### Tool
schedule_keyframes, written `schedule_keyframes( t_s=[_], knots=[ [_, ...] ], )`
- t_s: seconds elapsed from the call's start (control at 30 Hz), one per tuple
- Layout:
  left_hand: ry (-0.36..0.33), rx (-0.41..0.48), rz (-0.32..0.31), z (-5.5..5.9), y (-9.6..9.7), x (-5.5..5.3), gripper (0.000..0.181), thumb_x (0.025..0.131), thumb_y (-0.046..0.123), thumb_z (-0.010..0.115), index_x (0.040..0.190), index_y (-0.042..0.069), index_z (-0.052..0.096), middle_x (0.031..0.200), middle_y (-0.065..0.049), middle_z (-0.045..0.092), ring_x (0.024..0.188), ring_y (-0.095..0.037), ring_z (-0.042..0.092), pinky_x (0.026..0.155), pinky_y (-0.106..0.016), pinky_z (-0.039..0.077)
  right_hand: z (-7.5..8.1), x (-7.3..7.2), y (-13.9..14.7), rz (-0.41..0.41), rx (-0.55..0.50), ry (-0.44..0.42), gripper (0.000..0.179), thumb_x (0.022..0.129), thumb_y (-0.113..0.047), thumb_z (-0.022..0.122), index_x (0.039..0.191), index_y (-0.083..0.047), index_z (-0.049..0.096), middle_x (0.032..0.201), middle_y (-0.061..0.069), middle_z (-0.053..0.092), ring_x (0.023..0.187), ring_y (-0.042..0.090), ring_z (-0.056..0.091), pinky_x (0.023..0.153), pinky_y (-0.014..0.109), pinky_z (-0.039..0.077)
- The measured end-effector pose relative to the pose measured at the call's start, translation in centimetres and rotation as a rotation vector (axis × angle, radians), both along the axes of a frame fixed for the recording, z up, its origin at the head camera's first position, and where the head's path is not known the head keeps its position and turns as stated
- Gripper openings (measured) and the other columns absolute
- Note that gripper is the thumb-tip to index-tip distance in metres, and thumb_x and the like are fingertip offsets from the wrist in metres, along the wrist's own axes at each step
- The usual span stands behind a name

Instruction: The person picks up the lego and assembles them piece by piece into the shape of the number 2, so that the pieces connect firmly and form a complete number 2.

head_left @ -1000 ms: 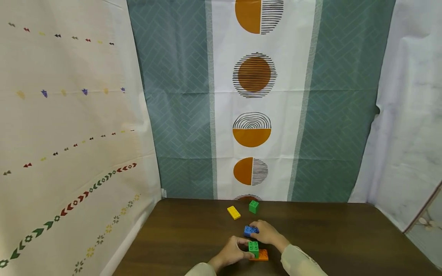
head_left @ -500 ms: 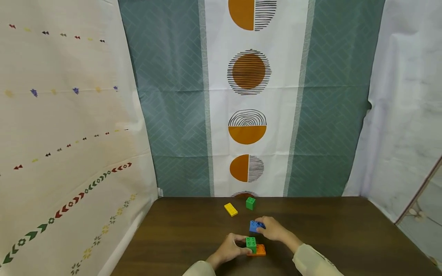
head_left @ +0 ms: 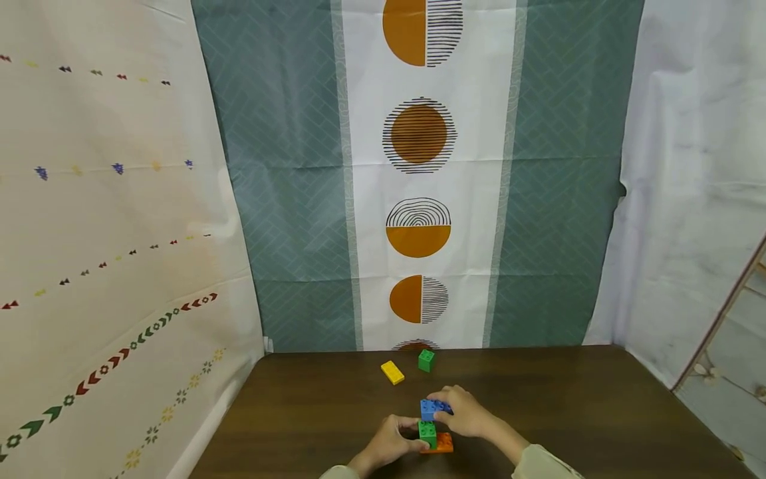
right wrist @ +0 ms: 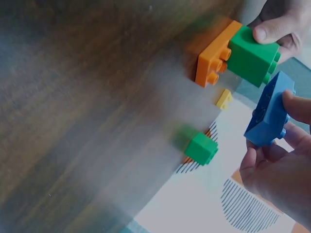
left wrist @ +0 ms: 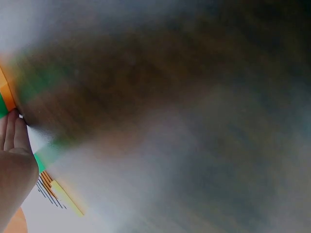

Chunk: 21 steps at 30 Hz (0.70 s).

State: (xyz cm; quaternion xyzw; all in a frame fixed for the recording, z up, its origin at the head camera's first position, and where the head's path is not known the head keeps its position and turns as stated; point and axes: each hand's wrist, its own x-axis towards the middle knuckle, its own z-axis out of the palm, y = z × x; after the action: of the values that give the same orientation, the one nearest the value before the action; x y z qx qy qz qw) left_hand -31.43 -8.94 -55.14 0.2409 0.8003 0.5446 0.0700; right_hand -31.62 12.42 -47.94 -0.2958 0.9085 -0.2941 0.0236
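Note:
My left hand [head_left: 389, 440] grips a green brick [head_left: 427, 434] between thumb and fingers. That brick stands on the left part of a flat orange brick [head_left: 445, 442], whose bare studs show to its right. In my right hand [head_left: 468, 414] a blue brick [head_left: 428, 410] is pinched just above the green one. The right wrist view shows the blue brick [right wrist: 269, 109] tilted, its hollow underside partly visible, with a small gap to the green brick's studs [right wrist: 273, 63]. From the left wrist camera only the edge of the left hand [left wrist: 17, 145] can be made out.
Farther back on the dark wooden table [head_left: 311, 406] lie a flat yellow brick [head_left: 392, 372] and another green brick [head_left: 426, 360]. A patterned curtain [head_left: 299, 266] hangs behind the table, and pale cloths flank it on both sides.
The blue brick moved right and away from the green brick, then came back left to just above it in my right hand. My left hand keeps its grip; the head view shifted slightly.

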Motion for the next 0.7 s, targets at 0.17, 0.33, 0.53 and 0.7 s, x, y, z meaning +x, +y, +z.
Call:
schedule_keyframes(
  t_s=[0.17, 0.33, 0.53, 0.7],
  knots=[
    [-0.008, 0.0, 0.023, -0.02, 0.23, -0.06, 0.035, 0.079, 0.012, 0.079, 0.113, 0.005, 0.073, 0.103, -0.01, 0.076, 0.094, -0.003, 0.065, 0.085, -0.025, 0.052, -0.12, 0.56, 0.16, 0.034, -0.019, -0.044, 0.036, 0.094, -0.02, 0.064, 0.125, -0.001, 0.062, 0.109, 0.007, 0.063, 0.094, 0.019, 0.05, 0.079, 0.034, 0.045],
    [-0.009, -0.008, 0.033, 0.03, 0.28, -0.12, 0.034, 0.078, 0.012, 0.08, 0.111, 0.006, 0.074, 0.101, -0.009, 0.076, 0.092, -0.003, 0.064, 0.084, -0.025, 0.051, -0.48, 0.67, 0.28, 0.064, -0.037, -0.025, 0.035, 0.094, -0.02, 0.064, 0.125, -0.003, 0.063, 0.107, 0.005, 0.063, 0.094, 0.017, 0.049, 0.077, 0.029, 0.043],
    [-0.03, -0.022, 0.033, -0.09, 0.17, 0.04, 0.033, 0.078, 0.016, 0.081, 0.11, 0.006, 0.074, 0.1, -0.007, 0.077, 0.09, 0.0, 0.063, 0.083, -0.022, 0.05, -0.91, 0.99, 0.17, 0.08, -0.029, -0.015, 0.035, 0.094, -0.023, 0.064, 0.124, -0.006, 0.063, 0.109, 0.004, 0.063, 0.093, 0.015, 0.05, 0.08, 0.03, 0.043],
    [-0.027, -0.01, 0.022, -0.03, 0.08, -0.2, 0.032, 0.078, 0.017, 0.081, 0.107, 0.006, 0.075, 0.1, -0.006, 0.077, 0.09, 0.001, 0.063, 0.083, -0.021, 0.049, -0.7, 0.93, -0.18, 0.083, -0.027, -0.01, 0.036, 0.093, -0.023, 0.064, 0.124, -0.005, 0.064, 0.106, 0.003, 0.063, 0.091, 0.013, 0.048, 0.078, 0.03, 0.037]
  ],
)
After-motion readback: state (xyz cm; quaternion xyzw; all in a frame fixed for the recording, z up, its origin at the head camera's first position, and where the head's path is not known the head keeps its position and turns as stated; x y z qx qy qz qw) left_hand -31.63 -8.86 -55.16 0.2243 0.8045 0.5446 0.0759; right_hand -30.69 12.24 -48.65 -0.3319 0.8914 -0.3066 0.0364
